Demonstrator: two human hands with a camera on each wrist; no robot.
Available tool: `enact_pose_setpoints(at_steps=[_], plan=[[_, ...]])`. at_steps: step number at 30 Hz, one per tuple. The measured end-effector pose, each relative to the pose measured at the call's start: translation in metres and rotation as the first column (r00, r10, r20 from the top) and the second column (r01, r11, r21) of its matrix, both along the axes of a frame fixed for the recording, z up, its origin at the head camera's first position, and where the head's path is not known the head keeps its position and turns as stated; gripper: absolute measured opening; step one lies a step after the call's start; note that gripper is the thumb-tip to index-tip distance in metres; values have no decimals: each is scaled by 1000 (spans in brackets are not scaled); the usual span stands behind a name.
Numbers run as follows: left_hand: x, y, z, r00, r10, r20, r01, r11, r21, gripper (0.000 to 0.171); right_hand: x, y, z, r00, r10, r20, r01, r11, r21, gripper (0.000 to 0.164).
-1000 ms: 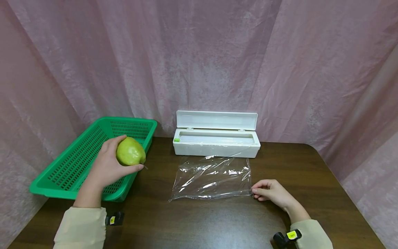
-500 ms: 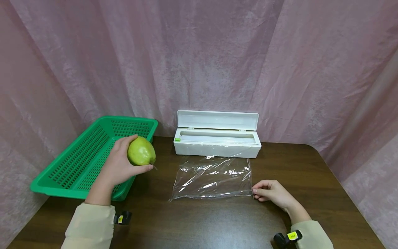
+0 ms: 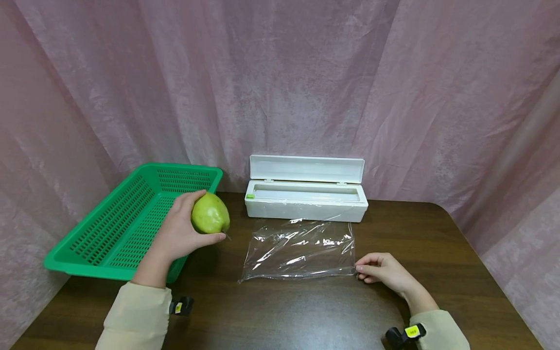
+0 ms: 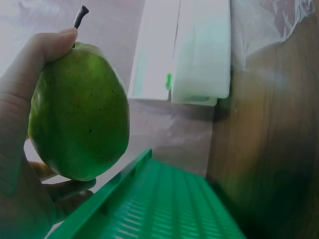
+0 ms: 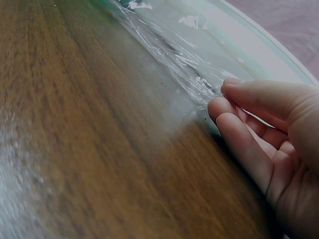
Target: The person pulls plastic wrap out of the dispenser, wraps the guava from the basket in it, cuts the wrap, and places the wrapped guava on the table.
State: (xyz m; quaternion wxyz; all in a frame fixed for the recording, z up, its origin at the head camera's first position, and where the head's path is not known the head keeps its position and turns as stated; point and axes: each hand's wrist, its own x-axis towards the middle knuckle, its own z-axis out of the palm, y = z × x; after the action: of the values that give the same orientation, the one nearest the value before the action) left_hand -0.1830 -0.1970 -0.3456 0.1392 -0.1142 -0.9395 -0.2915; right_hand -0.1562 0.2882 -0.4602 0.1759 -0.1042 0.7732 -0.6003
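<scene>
My left hand (image 3: 181,233) holds a green pear (image 3: 210,214) between thumb and fingers, above the right edge of a green basket. In the left wrist view the pear (image 4: 82,112) shows its dark stem beside my thumb tip. My right hand (image 3: 385,272) pinches the near right corner of a sheet of clear plastic wrap (image 3: 297,250) lying over the table. Close up in the right wrist view, the wrap's bunched edge (image 5: 192,87) meets my fingertips. The sheet runs back to a white wrap dispenser (image 3: 306,211), whose lid is raised.
The green basket (image 3: 83,270) stands at the left of the brown wooden table (image 3: 280,321). A green slider (image 3: 250,196) sits on the dispenser's left end. Pink curtains (image 3: 306,78) hang behind and at both sides.
My left hand has moved to the right with the pear, from over the basket toward its right edge. My right hand and the plastic wrap have stayed in place.
</scene>
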Motion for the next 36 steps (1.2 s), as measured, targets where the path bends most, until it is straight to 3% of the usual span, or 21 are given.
enact_pose_setpoints(at_steps=[36], plan=[[-10, 36, -18, 994, -106, 15, 106, 994, -29, 105, 2, -1, 2, 1000, -6, 1, 6, 1000, -5, 36]])
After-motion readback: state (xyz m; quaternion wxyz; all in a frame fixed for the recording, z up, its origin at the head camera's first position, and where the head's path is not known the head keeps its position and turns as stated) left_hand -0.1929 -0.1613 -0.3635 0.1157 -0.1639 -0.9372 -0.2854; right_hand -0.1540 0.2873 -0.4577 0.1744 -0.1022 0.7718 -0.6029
